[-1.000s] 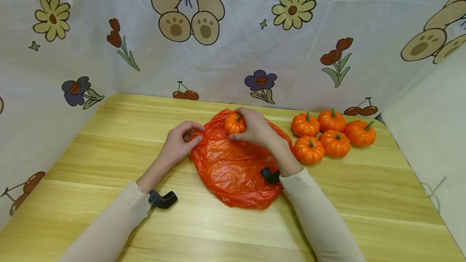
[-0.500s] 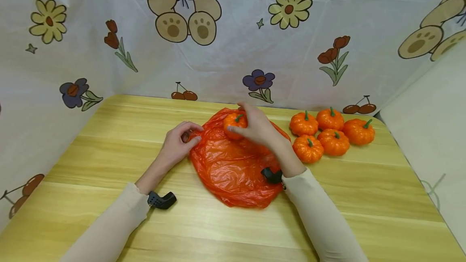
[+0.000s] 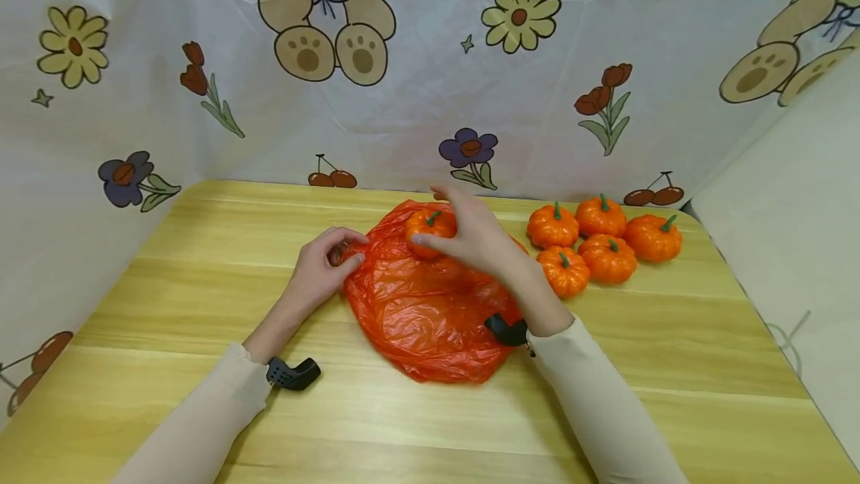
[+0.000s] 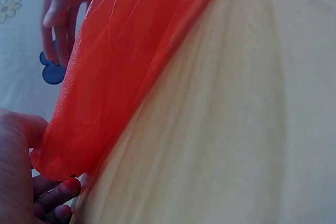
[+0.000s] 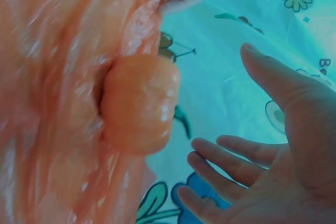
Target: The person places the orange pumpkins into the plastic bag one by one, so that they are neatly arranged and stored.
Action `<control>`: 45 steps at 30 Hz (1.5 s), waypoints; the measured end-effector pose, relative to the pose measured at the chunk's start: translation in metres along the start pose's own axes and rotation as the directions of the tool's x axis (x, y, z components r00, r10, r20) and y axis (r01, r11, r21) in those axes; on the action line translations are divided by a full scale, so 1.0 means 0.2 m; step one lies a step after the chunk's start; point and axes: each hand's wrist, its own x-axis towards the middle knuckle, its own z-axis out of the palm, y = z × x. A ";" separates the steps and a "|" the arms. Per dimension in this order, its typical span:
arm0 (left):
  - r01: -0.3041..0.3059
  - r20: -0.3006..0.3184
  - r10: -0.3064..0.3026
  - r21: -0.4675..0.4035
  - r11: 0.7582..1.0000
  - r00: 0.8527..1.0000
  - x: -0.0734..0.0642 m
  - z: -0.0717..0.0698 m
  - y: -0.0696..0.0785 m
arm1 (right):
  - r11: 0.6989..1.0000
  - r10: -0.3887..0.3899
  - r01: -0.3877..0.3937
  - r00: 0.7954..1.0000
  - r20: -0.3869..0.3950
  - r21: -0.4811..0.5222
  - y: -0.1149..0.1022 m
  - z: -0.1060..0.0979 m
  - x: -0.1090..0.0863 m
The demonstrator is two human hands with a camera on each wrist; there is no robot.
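A red plastic bag (image 3: 430,320) lies spread out in the middle of the table. My left hand (image 3: 317,266) pinches its left edge; the left wrist view shows the bag's film (image 4: 121,51) between thumb and fingers. On the far part of the bag sits a small orange pumpkin (image 3: 423,228) with a green stem. Just right of it is my right hand (image 3: 480,237), thumb and fingers spread. In the right wrist view a gap separates those fingers from the pumpkin (image 5: 140,103).
Several more orange pumpkins (image 3: 607,258) stand grouped right of the bag on the wooden table (image 3: 376,432). A printed cloth (image 3: 416,118) hangs along the table's back edge. Each wrist carries a black camera mount (image 3: 293,374).
My right hand has let go of the small pumpkin, opening its fingers and drawing back slightly. The pumpkin stays on the bag. The left hand keeps its pinch. The head view has shifted slightly.
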 end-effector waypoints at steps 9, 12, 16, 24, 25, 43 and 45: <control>0.000 -0.006 0.000 0.001 1.000 1.000 -0.01 -0.01 0.00 | 0.999 0.037 -0.038 0.998 -0.043 -0.017 0.13 -0.16 -0.12; -0.006 -0.003 0.006 0.004 1.000 1.000 -0.01 0.00 0.00 | 0.997 0.066 -0.069 0.992 -0.103 -0.028 0.21 -0.27 -0.18; -0.004 0.001 0.004 0.010 1.000 1.000 -0.01 0.00 0.00 | 0.991 0.126 -0.132 0.981 -0.151 -0.031 0.32 -0.37 -0.28; 0.004 0.003 -0.004 0.014 1.000 1.000 -0.01 0.00 0.00 | 0.980 0.181 -0.194 0.962 -0.205 -0.044 0.51 -0.55 -0.44; 0.004 0.003 -0.004 0.015 1.000 1.000 -0.01 0.00 0.00 | 0.979 0.184 -0.198 0.959 -0.218 -0.047 0.53 -0.57 -0.46; 0.014 0.002 -0.014 0.023 1.000 1.000 -0.01 0.00 0.01 | 0.945 0.293 -0.324 0.897 -0.331 -0.042 0.93 -0.83 -0.74; 0.011 0.002 -0.011 0.024 1.000 1.000 -0.01 0.00 0.01 | 0.941 0.303 -0.335 0.894 -0.330 -0.044 0.95 -0.83 -0.74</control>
